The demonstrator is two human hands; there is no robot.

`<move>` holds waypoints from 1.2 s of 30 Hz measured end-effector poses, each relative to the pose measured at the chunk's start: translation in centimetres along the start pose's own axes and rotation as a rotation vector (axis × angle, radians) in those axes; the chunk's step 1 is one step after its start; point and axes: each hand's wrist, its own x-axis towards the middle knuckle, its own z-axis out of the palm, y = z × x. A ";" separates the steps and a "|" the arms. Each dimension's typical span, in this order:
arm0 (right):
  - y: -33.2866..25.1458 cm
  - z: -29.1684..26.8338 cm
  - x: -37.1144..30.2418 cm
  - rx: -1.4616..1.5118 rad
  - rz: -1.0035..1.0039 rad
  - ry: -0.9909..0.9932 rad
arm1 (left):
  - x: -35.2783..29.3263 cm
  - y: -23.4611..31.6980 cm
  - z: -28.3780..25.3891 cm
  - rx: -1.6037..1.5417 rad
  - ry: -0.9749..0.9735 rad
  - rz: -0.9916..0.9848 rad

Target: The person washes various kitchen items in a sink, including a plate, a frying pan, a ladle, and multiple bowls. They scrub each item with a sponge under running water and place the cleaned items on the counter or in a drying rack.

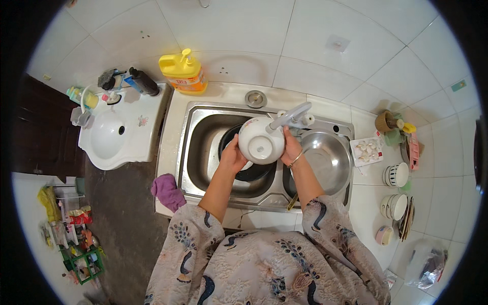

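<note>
A white bowl (252, 133) with a flower print near its edge is held between both my hands, its underside and foot ring turned up toward me. My left hand (233, 155) grips its left side. On the right side, my right hand (291, 147) is closed on it, with a bracelet at the wrist. The grey faucet spout (295, 114) reaches over the bowl's upper right edge; whether water runs is hard to make out. Below the bowl, a black basin (227, 138) sits in the left bowl of the steel sink (192, 168), partly hidden by my hands and the bowl.
A metal basin (330, 162) fills the right sink. Behind stands a yellow pump jug (184, 72). A purple cloth (168, 192) lies at the counter's left edge. Rightward are a white tray (367, 151), stacked bowls (395, 175) and a small pink cup (384, 235). A washbasin (101, 152) stands left.
</note>
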 end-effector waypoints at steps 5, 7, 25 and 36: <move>0.6 2.0 -1.2 0.114 0.025 -0.352 | 0.5 0.2 0.4 0.123 0.092 0.105; 1.1 1.3 -0.4 0.205 0.053 -0.335 | 0.7 -0.2 -0.3 0.225 -0.003 0.170; 3.5 1.6 -3.6 -2.009 -0.666 -0.468 | 0.1 1.9 -0.4 0.710 0.156 -0.038; 5.1 3.7 -3.4 -1.727 -0.451 -0.296 | -0.4 0.1 0.6 0.800 0.256 0.043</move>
